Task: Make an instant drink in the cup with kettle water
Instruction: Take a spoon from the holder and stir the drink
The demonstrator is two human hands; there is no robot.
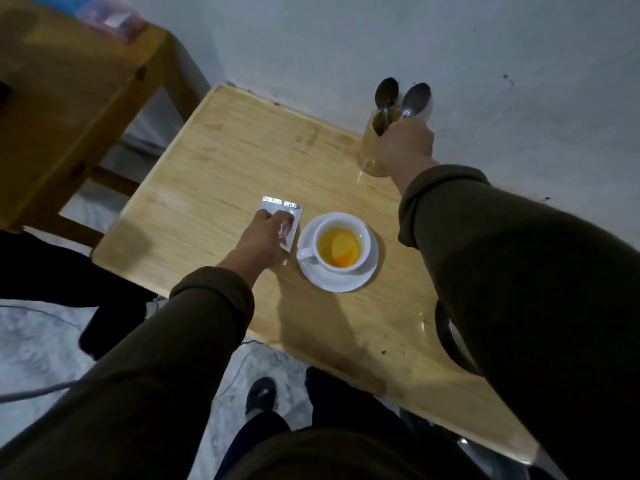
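Note:
A white cup holding yellow-orange liquid stands on a white saucer in the middle of the wooden table. My left hand rests on a silver sachet lying flat just left of the saucer. My right hand reaches to a tan holder by the wall and grips the handle of a spoon. A second spoon stands in the holder. The kettle shows only as a dark rounded edge, mostly hidden behind my right sleeve.
A wooden chair or stool stands left of the table. The white wall runs along the table's far side. A cable lies on the marble floor, and my feet are below the table's near edge.

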